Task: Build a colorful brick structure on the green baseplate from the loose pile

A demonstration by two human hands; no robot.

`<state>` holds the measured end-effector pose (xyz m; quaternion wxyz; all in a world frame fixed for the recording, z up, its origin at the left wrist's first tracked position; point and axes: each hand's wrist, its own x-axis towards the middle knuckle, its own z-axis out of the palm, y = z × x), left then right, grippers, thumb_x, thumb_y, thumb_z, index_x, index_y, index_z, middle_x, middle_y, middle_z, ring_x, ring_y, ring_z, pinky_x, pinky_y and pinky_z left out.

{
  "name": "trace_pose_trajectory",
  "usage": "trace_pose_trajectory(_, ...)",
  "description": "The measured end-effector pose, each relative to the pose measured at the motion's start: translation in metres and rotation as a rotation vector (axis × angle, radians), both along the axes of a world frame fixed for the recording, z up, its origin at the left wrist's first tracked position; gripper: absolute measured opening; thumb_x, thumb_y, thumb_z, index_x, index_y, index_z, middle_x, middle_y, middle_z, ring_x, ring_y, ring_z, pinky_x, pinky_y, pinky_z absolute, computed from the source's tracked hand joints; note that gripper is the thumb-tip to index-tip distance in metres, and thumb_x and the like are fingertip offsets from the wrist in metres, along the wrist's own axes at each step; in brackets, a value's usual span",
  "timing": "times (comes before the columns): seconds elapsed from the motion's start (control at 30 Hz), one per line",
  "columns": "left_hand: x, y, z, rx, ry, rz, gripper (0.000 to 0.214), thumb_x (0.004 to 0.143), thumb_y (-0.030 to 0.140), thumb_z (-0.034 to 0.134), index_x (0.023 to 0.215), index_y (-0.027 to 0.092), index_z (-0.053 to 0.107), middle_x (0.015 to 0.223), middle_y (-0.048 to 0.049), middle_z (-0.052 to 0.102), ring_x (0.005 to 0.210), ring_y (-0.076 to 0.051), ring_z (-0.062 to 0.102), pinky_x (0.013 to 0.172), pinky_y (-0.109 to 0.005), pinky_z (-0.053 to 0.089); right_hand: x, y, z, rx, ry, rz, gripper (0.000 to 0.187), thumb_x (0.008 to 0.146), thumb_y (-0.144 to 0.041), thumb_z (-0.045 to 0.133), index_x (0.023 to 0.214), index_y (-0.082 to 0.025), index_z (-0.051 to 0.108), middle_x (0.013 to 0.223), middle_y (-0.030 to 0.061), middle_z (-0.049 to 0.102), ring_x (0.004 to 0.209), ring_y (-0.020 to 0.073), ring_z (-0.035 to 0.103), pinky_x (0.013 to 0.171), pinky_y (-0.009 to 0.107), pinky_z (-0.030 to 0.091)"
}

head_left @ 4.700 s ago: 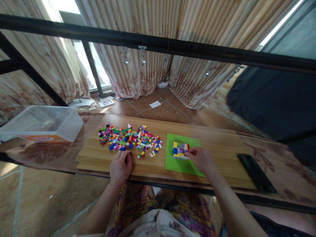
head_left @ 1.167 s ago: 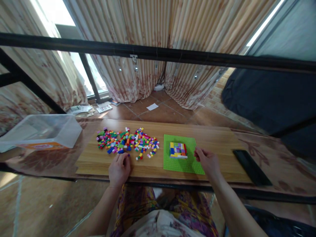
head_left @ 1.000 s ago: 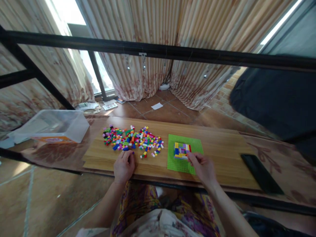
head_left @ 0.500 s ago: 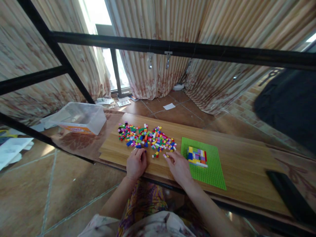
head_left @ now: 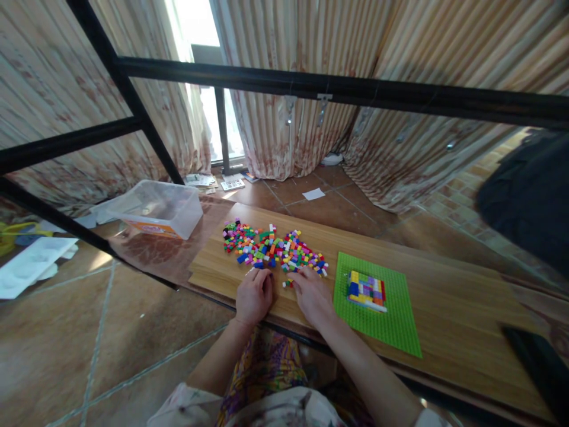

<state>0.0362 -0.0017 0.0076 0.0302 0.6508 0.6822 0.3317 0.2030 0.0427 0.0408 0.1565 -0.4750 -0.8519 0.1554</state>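
Many small colourful building bricks (head_left: 271, 246) lie in a loose pile on the wooden board. At the pile's near edge rests my left hand (head_left: 254, 296), its fingers curled in; whatever is between them is hidden. My right hand (head_left: 312, 295) reaches over the pile's near right side, fingers bent and fingertips together among the bricks. What they pinch is too small to make out. Just by those fingertips lie a few stray bricks (head_left: 288, 284). Right of that hand, a green baseplate (head_left: 400, 320) carries a low, roughly square multicoloured brick build (head_left: 368, 290).
The wooden board (head_left: 457, 308) spans a low table. A clear plastic box (head_left: 186, 213) stands at the left end, and a dark flat object (head_left: 533, 362) lies at the right. A black metal bar (head_left: 267, 80) crosses ahead, before striped curtains (head_left: 302, 136).
The view has shifted, so the scene sits farther right. My right hand has moved left and inward toward the stray bricks, nearer my left hand. My left hand stays curled by the pile.
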Motion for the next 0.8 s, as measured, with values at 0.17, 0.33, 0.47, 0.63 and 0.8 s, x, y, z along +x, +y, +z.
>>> trace_pose_trajectory(0.17, 0.000, 0.000, 0.000, 0.010, -0.014, -0.006, 0.018, 0.091, 0.022, 0.044, 0.096, 0.021, 0.061, 0.086, -0.0055, 0.063, 0.083, -0.018, 0.061, 0.075, -0.029, 0.048, -0.006, 0.008, -0.004, 0.014, -0.123, 0.015, 0.025, 0.090, -0.017, 0.046, 0.100, -0.026, 0.068, 0.098, 0.0072, 0.059, 0.097, 0.0211, 0.054, 0.076, 0.029, 0.043)
trace_pose_trajectory(0.33, -0.002, 0.000, -0.001, 0.015, -0.007, -0.002, 0.018, 0.092, 0.023, 0.043, 0.096, 0.020, 0.061, 0.085, -0.0055, 0.063, 0.082, -0.018, 0.061, 0.074, -0.029, 0.048, -0.006, 0.003, 0.002, 0.018, 0.032, -0.022, 0.021, 0.090, -0.015, 0.045, 0.094, -0.022, 0.065, 0.099, 0.0072, 0.062, 0.098, 0.0201, 0.055, 0.083, 0.030, 0.044)
trace_pose_trajectory(0.47, -0.003, 0.001, -0.001, 0.041, 0.025, 0.007, 0.018, 0.091, 0.024, 0.044, 0.094, 0.021, 0.061, 0.083, -0.0053, 0.064, 0.080, -0.019, 0.062, 0.072, -0.030, 0.048, 0.010, -0.017, 0.019, -0.070, 0.313, -0.102, 0.016, 0.088, -0.019, 0.047, 0.090, -0.021, 0.063, 0.088, 0.0047, 0.064, 0.084, 0.0179, 0.060, 0.077, 0.030, 0.046)
trace_pose_trajectory(0.63, -0.006, 0.003, -0.001, 0.094, 0.045, 0.004, 0.017, 0.089, 0.025, 0.046, 0.094, 0.021, 0.061, 0.085, -0.0058, 0.067, 0.080, -0.020, 0.063, 0.071, -0.030, 0.048, 0.071, -0.040, 0.024, -0.213, 0.590, -0.388, 0.017, 0.082, -0.035, 0.056, 0.084, -0.021, 0.066, 0.078, 0.0034, 0.067, 0.070, 0.0167, 0.060, 0.067, 0.029, 0.049)
trace_pose_trajectory(0.8, -0.009, 0.006, -0.003, 0.113, 0.075, -0.016, 0.017, 0.089, 0.026, 0.047, 0.096, 0.020, 0.062, 0.088, -0.0056, 0.068, 0.081, -0.020, 0.064, 0.070, -0.030, 0.048, 0.157, -0.037, 0.001, -0.158, 0.815, -0.769, 0.044, 0.068, -0.054, 0.066, 0.091, -0.017, 0.070, 0.073, 0.0057, 0.068, 0.066, 0.0175, 0.061, 0.059, 0.028, 0.049)
